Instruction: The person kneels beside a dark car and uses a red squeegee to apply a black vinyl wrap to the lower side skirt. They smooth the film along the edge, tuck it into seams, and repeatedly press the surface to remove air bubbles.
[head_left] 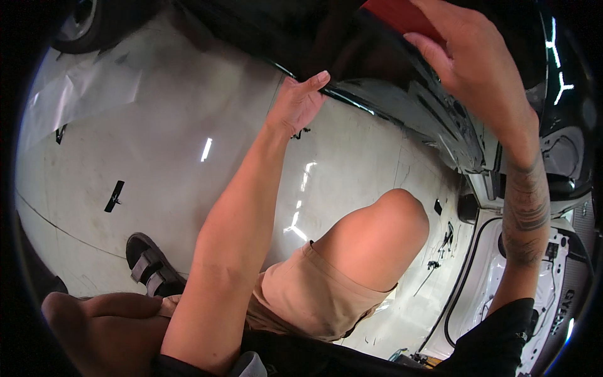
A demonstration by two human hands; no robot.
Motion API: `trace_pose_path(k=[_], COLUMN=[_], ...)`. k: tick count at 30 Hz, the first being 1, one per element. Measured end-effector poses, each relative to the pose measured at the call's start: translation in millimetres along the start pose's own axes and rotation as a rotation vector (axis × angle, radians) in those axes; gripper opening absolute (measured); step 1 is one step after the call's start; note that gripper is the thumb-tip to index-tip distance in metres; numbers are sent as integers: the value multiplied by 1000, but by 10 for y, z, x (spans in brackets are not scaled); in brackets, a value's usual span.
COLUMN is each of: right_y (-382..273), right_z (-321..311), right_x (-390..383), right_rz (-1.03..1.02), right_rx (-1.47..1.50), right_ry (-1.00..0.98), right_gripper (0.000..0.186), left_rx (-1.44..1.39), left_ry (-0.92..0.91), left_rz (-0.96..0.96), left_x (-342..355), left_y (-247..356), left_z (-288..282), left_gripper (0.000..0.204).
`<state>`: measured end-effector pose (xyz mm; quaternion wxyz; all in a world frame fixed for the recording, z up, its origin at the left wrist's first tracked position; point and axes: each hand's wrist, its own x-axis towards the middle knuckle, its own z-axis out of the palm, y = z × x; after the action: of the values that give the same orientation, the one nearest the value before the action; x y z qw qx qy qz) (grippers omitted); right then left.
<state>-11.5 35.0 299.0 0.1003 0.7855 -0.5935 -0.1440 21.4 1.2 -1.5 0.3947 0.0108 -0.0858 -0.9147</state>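
Black glossy car panel [402,94]: our left hand [295,103] pinches its edge; right hand [474,60] fingers grip a red squeegee [396,14].

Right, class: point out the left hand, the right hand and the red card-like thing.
left hand [295,103], head view, back of the hand.
right hand [474,60], head view, back of the hand.
red card-like thing [399,14], head view, its flat red face.
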Motion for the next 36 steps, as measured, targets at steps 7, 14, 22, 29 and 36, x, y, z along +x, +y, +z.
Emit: trace_pose_path(k=[7,14,22,29,36], right_y=[427,493,401,639,345], right_z=[338,393,157,577,739], right_x=[-385,-557,-485,-664,-572], right_rz=[-40,6,87,-75,-58], right_rx=[18,34,53,158,-64], right_ry=[115,187,79,261,296], right_gripper=[22,23,21,35,21], left_rx=[58,-128,119,49,-64], left_ry=[67,-51,-52,-123,-213], left_rz=[93,71,110,39,28], left_x=[-16,-55,-46,1,30], left_y=[-148,-408,-250,-202,-243], left_z=[61,-183,92,23,-116], left_gripper=[40,28,28,26,41])
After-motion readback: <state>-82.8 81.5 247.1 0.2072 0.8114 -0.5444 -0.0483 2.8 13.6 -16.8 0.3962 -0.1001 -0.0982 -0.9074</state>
